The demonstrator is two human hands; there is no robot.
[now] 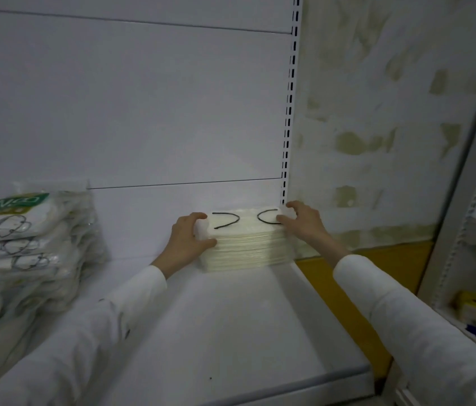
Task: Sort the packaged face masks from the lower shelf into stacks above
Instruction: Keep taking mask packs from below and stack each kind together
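Both hands hug the mask stack (242,244) on the shelf (231,332). Left hand (190,238) and right hand (301,221) curl fingers round its ends, likely to square it.

The stack of white face masks (245,247) stands flat and squared at the foot of the slotted upright (289,112), just left of it, with two black ear loops showing on its top pack. The left hand (190,238) and right hand (301,224) grip its opposite ends. The pile of green-labelled mask packs (26,230), in clear wrappers, lies slumped well to the left of the upright.
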